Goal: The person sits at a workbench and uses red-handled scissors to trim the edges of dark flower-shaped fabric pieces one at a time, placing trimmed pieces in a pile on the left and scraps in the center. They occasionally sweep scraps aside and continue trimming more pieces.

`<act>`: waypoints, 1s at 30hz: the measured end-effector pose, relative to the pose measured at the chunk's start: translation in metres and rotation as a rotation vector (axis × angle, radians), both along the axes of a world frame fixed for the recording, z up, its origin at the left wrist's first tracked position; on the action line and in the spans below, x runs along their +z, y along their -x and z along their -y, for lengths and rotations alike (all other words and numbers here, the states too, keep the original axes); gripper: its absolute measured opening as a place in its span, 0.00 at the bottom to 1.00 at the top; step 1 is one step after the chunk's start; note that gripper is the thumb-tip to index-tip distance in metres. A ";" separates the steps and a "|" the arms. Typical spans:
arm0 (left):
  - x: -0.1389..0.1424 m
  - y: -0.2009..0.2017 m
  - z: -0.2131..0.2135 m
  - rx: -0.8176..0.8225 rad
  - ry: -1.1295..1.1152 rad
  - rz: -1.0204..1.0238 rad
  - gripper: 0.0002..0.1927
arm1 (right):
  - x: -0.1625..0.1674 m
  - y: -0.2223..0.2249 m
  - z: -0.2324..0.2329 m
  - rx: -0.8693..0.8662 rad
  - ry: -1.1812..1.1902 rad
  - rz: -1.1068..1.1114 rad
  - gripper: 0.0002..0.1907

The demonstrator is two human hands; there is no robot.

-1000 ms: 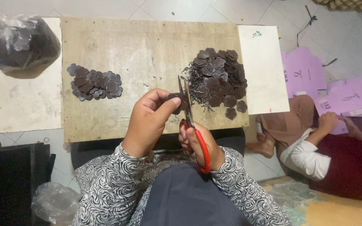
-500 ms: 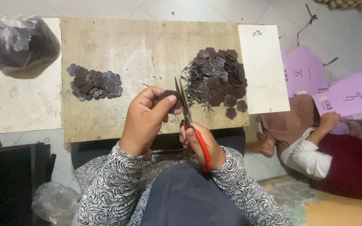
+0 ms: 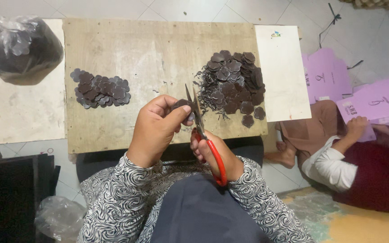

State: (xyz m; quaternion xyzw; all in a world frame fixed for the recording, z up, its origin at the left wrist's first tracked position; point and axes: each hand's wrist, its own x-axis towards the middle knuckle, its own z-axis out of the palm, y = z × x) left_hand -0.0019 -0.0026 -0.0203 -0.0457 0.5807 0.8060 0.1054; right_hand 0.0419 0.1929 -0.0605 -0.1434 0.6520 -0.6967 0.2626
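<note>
Scissors (image 3: 203,130) barely shifted since earlier; blades upright, tips toward frame top. Right hand (image 3: 214,155) grips handles; left hand (image 3: 158,128) pinches dark piece (image 3: 181,104).

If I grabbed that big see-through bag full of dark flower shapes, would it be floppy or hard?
Probably floppy: the clear plastic bag looks thin and crinkled, bulging round over its dark contents. It may sag and change shape when lifted, since the flower pieces inside seem loose like those in the pile on the wooden board. It is packed full, so likely heavier than it looks.
</note>
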 end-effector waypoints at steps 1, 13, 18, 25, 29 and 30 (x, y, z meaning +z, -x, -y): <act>0.000 0.000 0.000 -0.001 0.008 0.005 0.05 | 0.000 0.000 0.000 -0.003 0.000 0.004 0.32; -0.001 0.000 -0.004 0.005 0.007 0.003 0.05 | -0.005 -0.001 0.001 -0.028 0.119 0.074 0.29; -0.003 0.001 -0.003 0.004 0.026 0.012 0.05 | -0.008 -0.001 0.001 -0.046 0.151 0.084 0.28; -0.001 0.002 0.000 -0.002 -0.024 -0.012 0.05 | -0.006 0.001 -0.003 -0.007 0.111 0.051 0.28; 0.000 0.003 0.001 -0.010 0.036 -0.010 0.05 | -0.002 0.001 -0.004 0.004 0.096 0.059 0.28; 0.000 0.003 0.001 -0.014 0.053 -0.007 0.05 | -0.001 0.001 -0.004 0.007 0.089 0.060 0.28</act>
